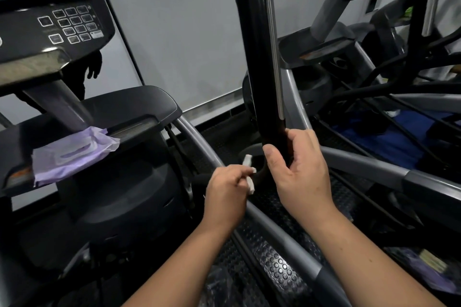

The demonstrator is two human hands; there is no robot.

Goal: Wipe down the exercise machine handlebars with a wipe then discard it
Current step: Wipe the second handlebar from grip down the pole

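Beside the handlebar (259, 57), wipe (249, 172) bunched in left hand (228, 190), right hand (299, 169) gripping the bar's base.

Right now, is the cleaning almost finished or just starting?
Somewhere in the middle. A white wipe is already out, bunched in the left hand. The right hand grips the black handlebar near its base. How much got wiped, I can't tell. Throwing the wipe away is still left.

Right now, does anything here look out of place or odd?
Only one thing: a purple wipes pack lies on the machine's tray, one end hanging past the edge. Otherwise the left hand grips a crumpled white wipe and the right hand grips the black handlebar. Nothing looks spilled or damaged.
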